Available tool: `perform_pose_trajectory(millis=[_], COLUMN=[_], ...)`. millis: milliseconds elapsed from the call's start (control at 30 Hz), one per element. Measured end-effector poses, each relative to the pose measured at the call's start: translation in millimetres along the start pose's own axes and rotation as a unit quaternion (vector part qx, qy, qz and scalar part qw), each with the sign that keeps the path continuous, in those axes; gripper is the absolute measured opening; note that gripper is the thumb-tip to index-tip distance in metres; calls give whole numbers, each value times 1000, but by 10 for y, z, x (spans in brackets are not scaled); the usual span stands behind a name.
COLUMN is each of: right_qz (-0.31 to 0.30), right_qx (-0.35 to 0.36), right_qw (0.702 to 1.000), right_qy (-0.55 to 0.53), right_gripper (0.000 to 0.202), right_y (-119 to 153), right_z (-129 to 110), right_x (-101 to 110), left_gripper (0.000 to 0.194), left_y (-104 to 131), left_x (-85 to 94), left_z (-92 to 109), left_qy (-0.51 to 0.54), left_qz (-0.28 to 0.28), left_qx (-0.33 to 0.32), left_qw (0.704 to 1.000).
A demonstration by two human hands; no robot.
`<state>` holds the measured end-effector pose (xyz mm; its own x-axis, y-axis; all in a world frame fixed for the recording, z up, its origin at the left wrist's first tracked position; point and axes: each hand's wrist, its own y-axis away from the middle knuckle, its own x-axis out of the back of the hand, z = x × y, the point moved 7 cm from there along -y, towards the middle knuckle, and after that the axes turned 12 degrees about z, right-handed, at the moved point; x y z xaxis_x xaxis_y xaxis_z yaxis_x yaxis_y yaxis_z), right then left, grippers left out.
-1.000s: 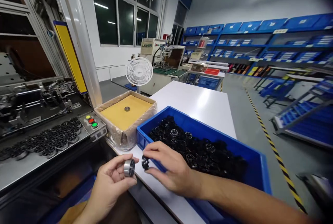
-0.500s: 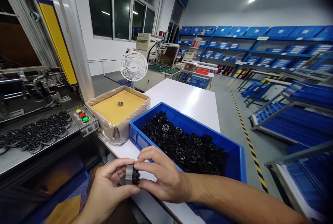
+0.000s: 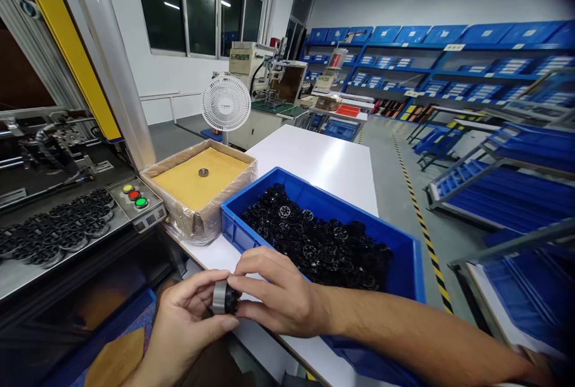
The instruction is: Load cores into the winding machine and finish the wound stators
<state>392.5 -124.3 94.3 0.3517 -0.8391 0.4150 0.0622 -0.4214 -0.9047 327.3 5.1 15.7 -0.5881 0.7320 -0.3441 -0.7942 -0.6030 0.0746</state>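
Observation:
Between my two hands is a short metal ring with a black toothed part (image 3: 225, 298) at its right side. My left hand (image 3: 191, 309) grips the ring from the left with thumb and fingers. From the right, my right hand (image 3: 278, 291) pinches the black part with its fingertips. Behind my right hand stands a blue bin (image 3: 406, 273) with a heap of black round parts (image 3: 309, 237). A plastic-wrapped carton (image 3: 197, 225) with a yellow sheet on top bears one small metal ring (image 3: 203, 172).
At left, many black and metal rings (image 3: 58, 225) lie on a machine's ledge beside a button box (image 3: 139, 204). A white fan (image 3: 226, 103) stands behind the carton. Beneath the bin is a white table (image 3: 314, 159). Blue shelves (image 3: 417, 51) line the back.
The view has shifted slightly, so the surroundings sit a little higher and further left. Both hands keep their hold on the ring and black part, nearly unchanged.

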Motion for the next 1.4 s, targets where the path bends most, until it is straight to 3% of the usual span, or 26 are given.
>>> perform_pose_trajectory(millis=[167, 333, 567, 767, 833, 900, 967, 1033, 1133, 1233, 1300, 1400], right_qz=[-10, -14, -12, -20, -27, -52, -92, -120, -167, -268, -319, -368], right_qx=[15, 11, 26, 134, 138, 78, -69, -248, -343, -379, -388, -396], right_qw=[1000, 1000, 999, 986, 985, 993, 991, 948, 896, 858, 836, 808], right_qy=[4, 9, 40, 95, 96, 68, 75, 159, 226, 221, 220, 236], right_gripper=[27, 32, 34, 32, 32, 31, 31, 30, 21, 18, 21, 24], right_y=[1, 12, -4, -53, -51, -43, 12, 190, 513, 888, 1097, 1301], right_z=[-15, -30, -17, -226, -223, -13, 486, 1140, 1787, 2026, 2021, 1950], right_x=[-10, -22, 0, -23, -51, -61, -23, 121, 270, 123, -32, -197], left_gripper=[46, 46, 46, 51, 52, 48, 44, 43, 47, 46, 41, 36], left_y=[37, -6, 80, 130, 154, 155, 115, 28, -147, -235, -202, -66], left_x=[10, -32, -68, -63, -46, -2, 71, 176, 367, 462, 442, 358], left_z=[-17, -28, 17, -39, -76, -60, -1, 25, -44, -57, 20, 190], left_qy=[21, 28, 51, 23, 10, -25, -89, -157, -195, -169, -179, -251], left_qz=[31, -38, 33, 29, 29, 30, 21, 9, 1, 10, 17, 27], left_qx=[39, 20, 70, 102, 104, 70, 6, -36, -24, -38, -96, -201], left_qw=[999, 999, 996, 994, 994, 997, 996, 987, 980, 985, 979, 947])
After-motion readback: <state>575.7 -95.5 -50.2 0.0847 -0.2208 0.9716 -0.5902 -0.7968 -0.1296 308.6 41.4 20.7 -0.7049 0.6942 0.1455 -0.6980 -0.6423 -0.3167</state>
